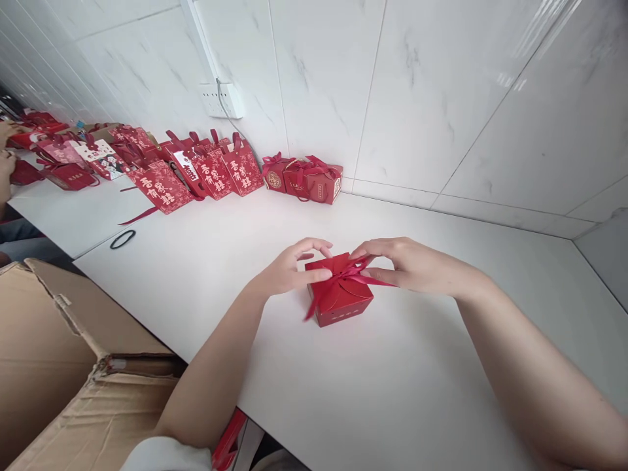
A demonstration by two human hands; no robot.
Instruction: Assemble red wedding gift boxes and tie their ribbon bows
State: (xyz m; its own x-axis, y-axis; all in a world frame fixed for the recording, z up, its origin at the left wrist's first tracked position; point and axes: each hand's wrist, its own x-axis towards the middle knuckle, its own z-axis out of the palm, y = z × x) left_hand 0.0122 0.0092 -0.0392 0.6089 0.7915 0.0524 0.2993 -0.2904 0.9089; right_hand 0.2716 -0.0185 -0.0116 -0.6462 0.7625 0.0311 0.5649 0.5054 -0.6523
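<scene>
A small red gift box (347,313) with gold lettering on its front sits on the white table, its lid flaps folded in at the top. A dark pink ribbon (318,299) crosses the lid, gathered into a knot or bow at the centre; one tail hangs over the left front side. At the box's left, my left hand (287,269) has its thumb on the lid beside the knot and its fingers curved apart over the far corner. From the right, my right hand (415,265) pinches the ribbon loop near the knot, and another tail reaches out under it.
Tied red gift boxes (307,180) stand against the tiled wall. Left of them are several red gift bags (245,167) with ribbon handles. A black band (122,239) lies near the table's left edge. An open cardboard carton (63,392) is at lower left. Another person's hand (6,170) shows far left.
</scene>
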